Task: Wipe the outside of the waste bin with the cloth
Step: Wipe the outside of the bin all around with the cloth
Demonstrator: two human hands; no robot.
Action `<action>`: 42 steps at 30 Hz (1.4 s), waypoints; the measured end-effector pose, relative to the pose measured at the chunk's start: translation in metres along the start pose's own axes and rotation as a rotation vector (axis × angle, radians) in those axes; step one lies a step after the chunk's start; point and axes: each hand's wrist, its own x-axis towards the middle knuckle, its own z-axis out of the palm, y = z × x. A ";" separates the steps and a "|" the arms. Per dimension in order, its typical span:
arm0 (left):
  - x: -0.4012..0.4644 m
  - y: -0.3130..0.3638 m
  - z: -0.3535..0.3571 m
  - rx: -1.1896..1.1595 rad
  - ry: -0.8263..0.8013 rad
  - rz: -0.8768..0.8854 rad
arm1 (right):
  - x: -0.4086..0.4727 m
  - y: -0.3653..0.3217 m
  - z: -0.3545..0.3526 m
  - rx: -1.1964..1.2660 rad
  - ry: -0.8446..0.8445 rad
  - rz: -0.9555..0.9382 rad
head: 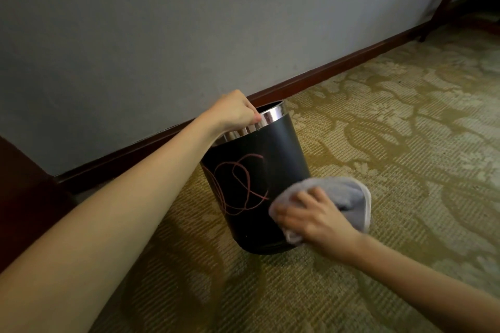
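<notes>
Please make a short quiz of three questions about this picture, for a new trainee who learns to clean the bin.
1. True or false: the left hand grips the metal rim of the bin.
2. Where does the right hand press the cloth?
A. on the rim
B. on the lower side of the bin
C. on the carpet, apart from the bin
3. Fill in: the pink scribbles on the bin's black side are to the ______ of the cloth in the picture.

Key
1. True
2. B
3. left
</notes>
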 end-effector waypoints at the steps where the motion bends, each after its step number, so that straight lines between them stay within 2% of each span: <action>1: 0.000 0.002 0.001 0.008 0.000 0.000 | 0.014 0.010 -0.009 0.007 0.054 0.051; 6: 0.000 0.010 0.004 0.075 -0.023 -0.004 | 0.061 0.033 -0.036 -0.037 0.207 0.244; 9: -0.001 0.008 0.003 0.070 -0.037 -0.013 | 0.046 0.014 -0.021 -0.051 0.255 0.243; 11: -0.003 0.007 0.000 0.044 -0.047 -0.022 | 0.018 -0.005 -0.003 -0.056 0.181 0.126; 13: -0.005 0.007 -0.001 0.024 -0.042 -0.025 | -0.013 -0.022 0.013 -0.089 0.018 -0.015; 15: -0.005 0.008 0.000 0.020 -0.032 -0.023 | -0.031 -0.027 0.020 -0.105 -0.085 -0.058; 19: -0.005 0.016 0.004 0.061 -0.043 -0.037 | -0.003 -0.003 0.001 -0.047 0.067 0.108; 23: -0.005 0.024 0.009 0.133 -0.032 -0.003 | 0.048 0.027 -0.031 -0.115 0.196 0.224; 27: -0.001 0.021 0.007 0.133 -0.036 -0.018 | 0.048 0.013 -0.026 -0.111 0.262 0.279; 29: -0.001 0.018 0.004 0.108 -0.041 -0.023 | 0.030 -0.005 -0.010 -0.124 0.211 0.215; 32: -0.002 0.014 0.002 0.074 -0.036 -0.031 | -0.003 -0.031 0.011 -0.175 0.037 0.061; 34: -0.002 0.014 0.004 0.088 -0.041 -0.019 | -0.014 -0.037 0.015 -0.185 -0.058 0.026; 36: -0.001 0.015 0.006 0.111 -0.042 -0.003 | -0.010 -0.032 0.010 -0.175 -0.073 0.026; 42: 0.001 0.022 0.009 0.153 -0.041 0.009 | 0.044 0.006 -0.026 -0.180 0.159 0.134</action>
